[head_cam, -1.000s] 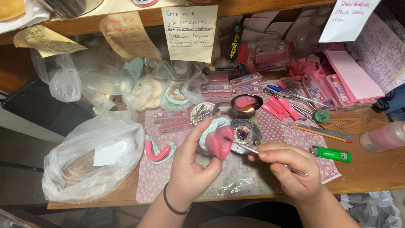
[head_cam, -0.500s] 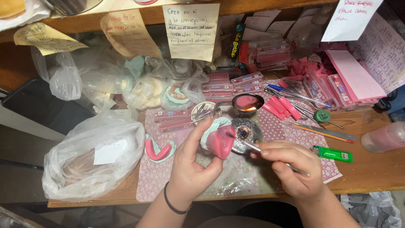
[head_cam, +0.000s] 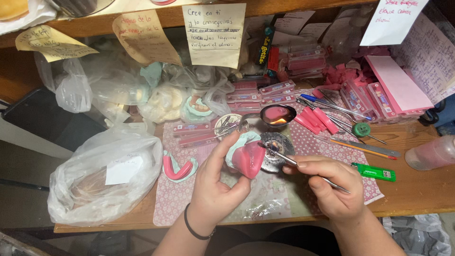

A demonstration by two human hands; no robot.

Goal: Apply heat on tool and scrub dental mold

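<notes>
My left hand (head_cam: 215,182) holds a pale green dental cast topped with a pink wax plate (head_cam: 246,157), tilted toward me above the patterned mat (head_cam: 182,201). My right hand (head_cam: 332,187) grips a thin metal instrument (head_cam: 284,159) like a pen. Its tip touches the upper right edge of the pink wax. Just behind the cast lies a round metal dish (head_cam: 279,147). A metal spoon with melted pink wax (head_cam: 277,114) sits farther back. A second cast with pink wax rim (head_cam: 177,167) lies on the mat to the left.
A large clear plastic bag (head_cam: 102,175) fills the left of the wooden bench. Pink wax sticks (head_cam: 315,119), boxes of teeth strips (head_cam: 277,90), metal tools (head_cam: 332,108), a green lighter (head_cam: 379,172) and a pink bottle (head_cam: 433,152) lie to the right. Handwritten paper notes (head_cam: 213,33) hang from the shelf.
The instrument tip has shifted slightly along the edge of the pink wax. The left hand keeps the cast in nearly the same place.
</notes>
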